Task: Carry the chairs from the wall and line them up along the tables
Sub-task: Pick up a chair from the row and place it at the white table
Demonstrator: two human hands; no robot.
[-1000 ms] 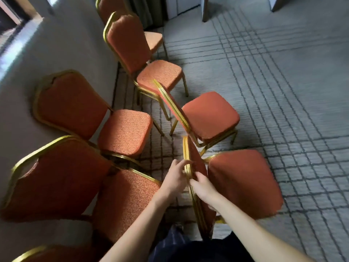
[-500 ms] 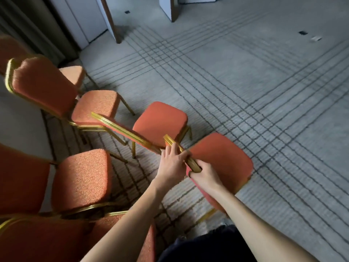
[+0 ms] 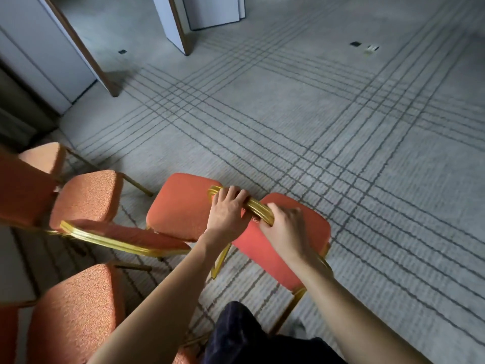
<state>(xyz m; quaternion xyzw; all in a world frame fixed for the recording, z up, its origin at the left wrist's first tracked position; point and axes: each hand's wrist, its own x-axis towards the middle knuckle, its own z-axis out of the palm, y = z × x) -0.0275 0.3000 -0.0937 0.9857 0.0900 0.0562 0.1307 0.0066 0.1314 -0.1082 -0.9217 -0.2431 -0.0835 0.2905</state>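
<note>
A pale grey woven carpet [image 3: 288,119], crossed by bands of thin dark lines, covers the floor. 2 pale blue-white partition panels with brown wooden edges stand on it: the left panel [image 3: 39,48] and the top-centre panel [image 3: 170,19]. A small dark floor socket [image 3: 122,51] lies between them, and a second dark socket [image 3: 355,44] sits far right beside a pale floor plate [image 3: 372,48]. Soft light falls mid-floor; the left edge is dim.

Grey lined carpet [image 3: 301,106] carries orange chairs [image 3: 86,198].

The held chair [image 3: 283,248] has a plain orange-red seat and a ribbed gold frame [image 3: 258,210]. The chairs beside it [image 3: 86,195] wear speckled orange fabric. The carpet [image 3: 288,106] is pale grey, crossed by dark plaid lines. The wall panels [image 3: 39,48] are whitish, brown-edged.
</note>
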